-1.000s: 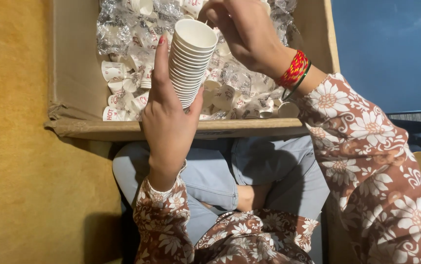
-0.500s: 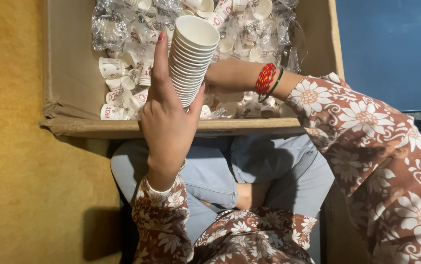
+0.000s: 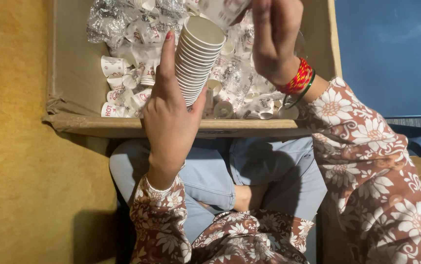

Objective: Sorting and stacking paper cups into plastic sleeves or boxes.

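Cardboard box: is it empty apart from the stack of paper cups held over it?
No: the cardboard box holds many loose paper cups and crumpled clear plastic wrap, while the left hand grips the stack of paper cups.

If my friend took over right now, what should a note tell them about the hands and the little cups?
Left hand: wrapped around a tall stack of nested white paper cups, held tilted above the box.
Right hand: raised above the stack's open top, pinching a single paper cup that is not yet in the stack.
Cardboard box: open in front of the crossed legs, holding many loose little cups mixed with crinkled clear plastic wrap.
Done: a good many cups are already nested in the stack.
Left: the pinched cup is not seated, and many cups lie loose in the box.
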